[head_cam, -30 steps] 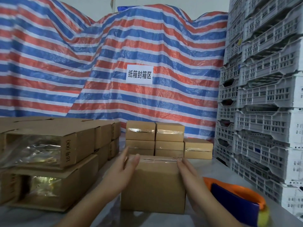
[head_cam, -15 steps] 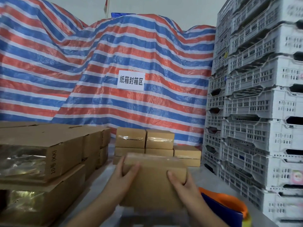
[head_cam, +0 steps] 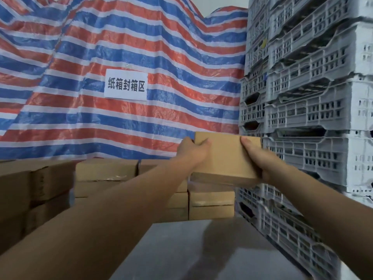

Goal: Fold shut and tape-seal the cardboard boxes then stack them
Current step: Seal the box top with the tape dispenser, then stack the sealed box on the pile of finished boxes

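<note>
A closed brown cardboard box (head_cam: 225, 156) hangs in the air, tilted, above the right end of the row of stacked sealed boxes (head_cam: 212, 205). My left hand (head_cam: 192, 150) grips its left edge, thumb over the near face. My right hand (head_cam: 262, 158) grips its right edge, thumb on the near face and fingers under the bottom corner. Both arms are stretched far forward. More sealed boxes (head_cam: 107, 172) stand in the row to the left, partly hidden by my left forearm.
A grey tabletop (head_cam: 201, 249) lies below my arms. Larger open-ended cartons (head_cam: 36, 184) are piled at the left. A tall stack of white plastic crates (head_cam: 306, 118) stands close on the right. A striped tarp (head_cam: 121, 47) with a paper sign (head_cam: 126, 84) hangs behind.
Both hands lifted the box off the table and carried it forward and up, over the stacked boxes at the back right. The view has moved closer to the stack.
</note>
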The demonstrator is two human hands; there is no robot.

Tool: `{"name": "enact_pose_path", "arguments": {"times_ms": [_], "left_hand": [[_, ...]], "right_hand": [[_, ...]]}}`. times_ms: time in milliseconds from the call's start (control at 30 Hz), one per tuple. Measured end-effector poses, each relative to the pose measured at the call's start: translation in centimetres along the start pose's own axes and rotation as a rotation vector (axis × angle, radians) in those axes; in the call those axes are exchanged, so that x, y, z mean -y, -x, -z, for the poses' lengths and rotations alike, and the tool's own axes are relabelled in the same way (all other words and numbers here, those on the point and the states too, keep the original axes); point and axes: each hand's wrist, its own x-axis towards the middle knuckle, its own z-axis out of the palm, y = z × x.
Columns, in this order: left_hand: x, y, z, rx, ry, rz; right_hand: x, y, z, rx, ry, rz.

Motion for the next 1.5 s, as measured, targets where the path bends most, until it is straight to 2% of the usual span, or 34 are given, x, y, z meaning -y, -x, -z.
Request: {"name": "enact_pose_path", "arguments": {"times_ms": [200,367,500,600,833,1000,1067,1200,1367,1500], "left_hand": [[3.5,-6.8,-4.4,-0.006,-0.072,0.119],[6.9,-8.5,-6.0,0.048,-0.092,0.014],[8.6,-8.5,-6.5,0.112,-0.464,-0.181],[9.1,-8.9,-6.2,0.177,-0.664,-0.134],[8.3,-9.2,-7.0,0.140,-1.131,-0.213],[7.4,-9.5,-7.1,0.094,-1.444,-0.418],[7.5,-9.6,-6.6,0.078,-1.455,-0.428],[8.2,-9.8,-5.6,0.127,-1.383,-0.319],[9.4,-9.4,-5.1,0.132,-1.384,-0.389],[8.6,-7.4,-3.6,0.082,-1.320,-0.430]], "right_hand": [[-1.8,-9.4,-0.9,0.074,0.148,-0.150],[-2.8,-13.1,-2.6,0.081,0.254,-0.216],[-3.1,-14.6,-3.8,0.113,0.305,-0.237],[-3.3,-15.5,-3.9,0.170,0.315,-0.251],[-4.7,-16.6,-3.9,0.305,0.309,-0.190],[-5.6,-16.4,-4.4,0.269,0.297,-0.162],[-5.6,-16.0,-4.9,0.236,0.314,-0.135],[-5.9,-15.3,-5.8,0.172,0.320,-0.067],[-6.7,-14.3,-5.9,0.145,0.233,-0.043],[-6.3,-12.3,-5.4,-0.058,0.535,0.140]]}}
